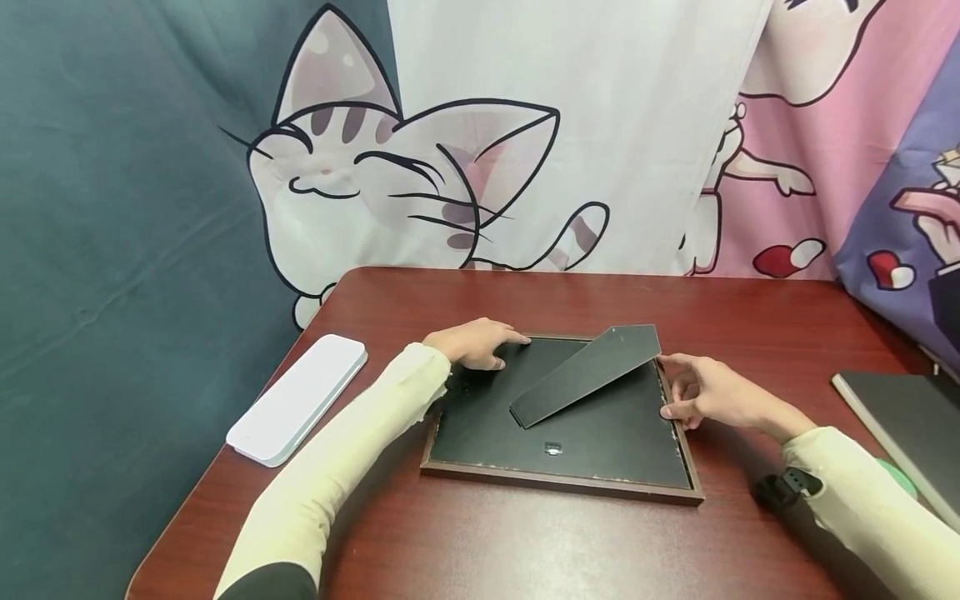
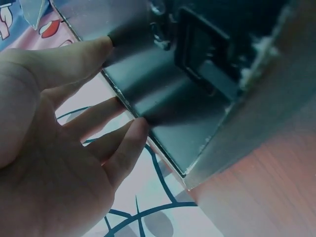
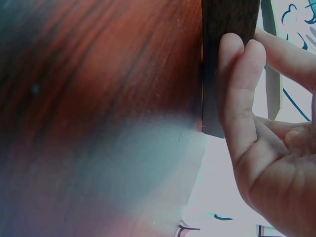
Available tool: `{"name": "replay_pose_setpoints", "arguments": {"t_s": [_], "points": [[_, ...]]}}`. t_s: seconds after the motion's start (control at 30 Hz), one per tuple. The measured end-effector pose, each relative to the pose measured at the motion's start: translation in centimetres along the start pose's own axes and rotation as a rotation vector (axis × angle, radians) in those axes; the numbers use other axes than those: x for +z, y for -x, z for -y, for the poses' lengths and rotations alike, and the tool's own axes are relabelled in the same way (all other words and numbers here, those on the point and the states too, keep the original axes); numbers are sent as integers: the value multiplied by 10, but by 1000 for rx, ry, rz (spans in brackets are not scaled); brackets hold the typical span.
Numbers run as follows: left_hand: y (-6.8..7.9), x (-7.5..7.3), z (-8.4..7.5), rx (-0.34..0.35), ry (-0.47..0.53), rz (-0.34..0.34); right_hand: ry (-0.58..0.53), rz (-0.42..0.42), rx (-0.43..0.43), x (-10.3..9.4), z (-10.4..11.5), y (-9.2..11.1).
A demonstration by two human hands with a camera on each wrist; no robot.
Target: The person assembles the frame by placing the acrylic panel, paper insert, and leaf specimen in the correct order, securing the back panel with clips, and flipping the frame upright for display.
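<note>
A picture frame (image 1: 562, 486) with a brown rim lies on the table, its dark back panel (image 1: 480, 433) facing up. Its easel leg (image 1: 588, 375) stands raised from the panel at a slant. At the frame's far left corner, my left hand (image 1: 474, 342) rests with fairly straight fingers (image 2: 98, 116) at the rim and the thumb over the panel. My right hand (image 1: 708, 392) pinches the right rim; the thumb is on top and curled fingers (image 3: 242, 74) lie against the outer side. A small metal clip (image 1: 553, 448) sits near the panel's front edge.
A white oblong case (image 1: 300, 400) lies left of my left forearm. To the right is a dark-covered book (image 1: 907, 417), with a green round thing (image 1: 897, 477) partly hidden by my right sleeve. A printed cat curtain (image 1: 465, 67) hangs behind the table.
</note>
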State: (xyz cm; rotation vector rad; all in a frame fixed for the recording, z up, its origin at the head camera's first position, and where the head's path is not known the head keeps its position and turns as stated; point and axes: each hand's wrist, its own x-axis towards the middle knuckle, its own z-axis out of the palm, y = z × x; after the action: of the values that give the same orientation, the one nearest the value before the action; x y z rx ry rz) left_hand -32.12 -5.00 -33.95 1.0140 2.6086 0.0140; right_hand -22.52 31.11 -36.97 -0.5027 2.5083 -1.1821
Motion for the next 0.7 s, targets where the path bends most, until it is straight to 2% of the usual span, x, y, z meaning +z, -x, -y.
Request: {"name": "replay_pose_setpoints", "arguments": {"t_s": [0.2,0.37,0.57,0.7], "points": [[11,2,4,6,33,29,3,1,1,0,0,0],[27,5,6,8,38,47,12,4,4,-1,2,-1],[43,7,-2,31,38,57,76,-28,0,-3,2,-3],[48,9,-8,54,23,45,57,-61,-13,-3,1,-6]]}}
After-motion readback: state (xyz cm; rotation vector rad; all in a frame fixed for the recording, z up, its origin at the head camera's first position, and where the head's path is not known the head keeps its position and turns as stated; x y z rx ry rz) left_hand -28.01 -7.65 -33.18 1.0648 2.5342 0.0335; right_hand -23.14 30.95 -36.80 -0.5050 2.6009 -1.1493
